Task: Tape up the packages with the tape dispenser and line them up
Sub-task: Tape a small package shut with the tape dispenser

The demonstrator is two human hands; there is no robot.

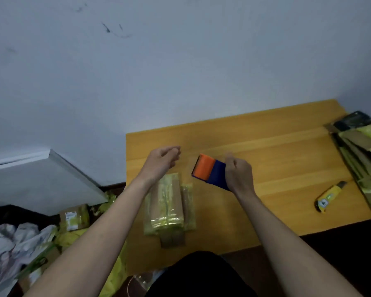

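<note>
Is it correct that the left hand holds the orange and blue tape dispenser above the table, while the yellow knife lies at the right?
Not quite. The head view shows the right hand holding the tape dispenser; the left hand holds nothing. The dispenser is above the table, and the yellow knife lies at the right.

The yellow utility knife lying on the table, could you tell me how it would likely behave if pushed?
The yellow utility knife lies flat on the smooth wooden table, so it would probably slide, not roll. It looks rigid and light.

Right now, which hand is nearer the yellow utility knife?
Right. The right hand, gripping the orange-and-blue tape dispenser, is left of the yellow utility knife; the left hand is farther left.
</note>
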